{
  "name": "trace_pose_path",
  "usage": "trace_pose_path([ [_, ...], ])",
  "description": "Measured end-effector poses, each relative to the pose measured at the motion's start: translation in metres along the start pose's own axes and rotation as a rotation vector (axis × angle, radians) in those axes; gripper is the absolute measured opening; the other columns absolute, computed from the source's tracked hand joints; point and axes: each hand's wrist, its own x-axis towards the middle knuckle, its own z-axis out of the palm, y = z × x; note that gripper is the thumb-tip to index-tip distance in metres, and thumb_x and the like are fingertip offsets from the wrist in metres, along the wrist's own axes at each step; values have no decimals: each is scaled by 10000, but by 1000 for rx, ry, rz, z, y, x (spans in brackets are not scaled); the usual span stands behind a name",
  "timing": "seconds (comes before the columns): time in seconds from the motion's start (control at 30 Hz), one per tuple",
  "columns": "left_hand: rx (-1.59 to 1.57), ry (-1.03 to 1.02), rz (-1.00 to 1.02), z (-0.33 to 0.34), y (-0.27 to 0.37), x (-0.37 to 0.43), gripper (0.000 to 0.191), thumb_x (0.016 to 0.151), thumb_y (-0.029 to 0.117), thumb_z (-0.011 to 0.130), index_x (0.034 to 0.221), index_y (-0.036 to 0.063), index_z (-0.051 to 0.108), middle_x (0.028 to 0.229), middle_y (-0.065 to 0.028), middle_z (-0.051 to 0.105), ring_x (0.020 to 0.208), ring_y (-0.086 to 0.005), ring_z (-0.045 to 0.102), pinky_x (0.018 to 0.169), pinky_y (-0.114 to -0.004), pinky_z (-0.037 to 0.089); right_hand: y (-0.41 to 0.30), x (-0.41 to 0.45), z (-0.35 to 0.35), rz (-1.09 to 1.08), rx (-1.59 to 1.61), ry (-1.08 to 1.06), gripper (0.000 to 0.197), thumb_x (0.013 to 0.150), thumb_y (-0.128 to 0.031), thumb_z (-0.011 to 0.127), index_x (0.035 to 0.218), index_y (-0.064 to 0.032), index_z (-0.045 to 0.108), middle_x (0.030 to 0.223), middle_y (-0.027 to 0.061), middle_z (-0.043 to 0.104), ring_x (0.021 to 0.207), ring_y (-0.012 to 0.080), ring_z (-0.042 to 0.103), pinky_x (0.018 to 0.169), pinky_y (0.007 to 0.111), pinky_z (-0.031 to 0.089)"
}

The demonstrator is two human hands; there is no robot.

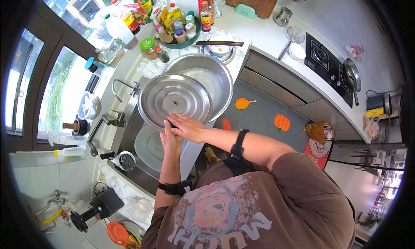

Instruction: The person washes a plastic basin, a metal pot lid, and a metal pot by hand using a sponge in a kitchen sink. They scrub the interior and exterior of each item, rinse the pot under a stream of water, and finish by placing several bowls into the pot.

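Note:
A round stainless-steel lid (193, 96) with ringed ridges and a small central fastener lies before me, partly over a large metal basin (223, 83) and partly over the sink. At its near edge is my left hand (171, 140), the thumb up along the rim and the fingers mostly hidden beneath. My right hand (188, 127) crosses over from the right, its fingers laid flat on the lid's near surface. The two hands touch, and a small dark spot between them is too hidden to name. Pale liquid or wet sheen shows inside the basin.
The sink (142, 181) holds a translucent round bowl or lid (149, 148) and a strainer cup (126, 161). Faucets (118, 119) stand along its window side. Beyond the basin are chopsticks over stacked dishes (223, 56) and a green condiment tray (181, 45). A gas stove (324, 67) is at right.

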Motion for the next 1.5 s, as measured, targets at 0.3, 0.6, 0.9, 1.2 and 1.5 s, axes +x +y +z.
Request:
trace_pose_path([
  [0.3, -95, -42, -1, -11, 13, -13, 436, 1004, 296, 455, 1257, -57, 424, 1189, -224, 577, 967, -370, 660, 708, -513, 618, 58, -23, -38, 225, 106, 388, 455, 926, -242, 548, 1370, -159, 491, 1360, 216, 495, 1175, 387, 508, 1123, 419, 295],
  [0.6, -60, -67, 14, -17, 26, -9, 290, 902, 72, 489, 1149, -80, 472, 1060, -195, 613, 869, -322, 676, 639, -449, 607, 92, 7, -27, 482, 1090, 664, 357, 1009, -304, 482, 1210, -22, 572, 1037, 42, 624, 892, 136, 572, 856, 272, 460],
  [0.9, -125, 9, 53, 7, 24, -7, 365, 835, -30, 490, 1194, -83, 457, 1083, -221, 587, 906, -355, 664, 704, -529, 618, 55, -3, -19, 572, 1039, 651, 334, 1004, -337, 472, 1102, -22, 526, 907, 87, 619, 817, 187, 604, 731, 317, 500],
  [1.2, 24, -78, 36, -10, 34, -7, 359, 821, -34, 507, 1172, -98, 465, 1019, -229, 624, 846, -363, 685, 688, -523, 618, 87, -1, -9, 583, 461, 824, 323, 910, -286, 590, 1032, 11, 549, 874, 209, 641, 881, 342, 630, 798, 412, 463],
  [1.5, 205, -103, -34, -27, 57, 9, 305, 781, -63, 597, 1081, -45, 549, 882, -95, 624, 709, -211, 643, 616, -325, 551, 111, 2, -33, 538, 599, 802, 288, 924, -262, 583, 994, 17, 588, 856, 157, 651, 802, 262, 614, 779, 377, 460],
])
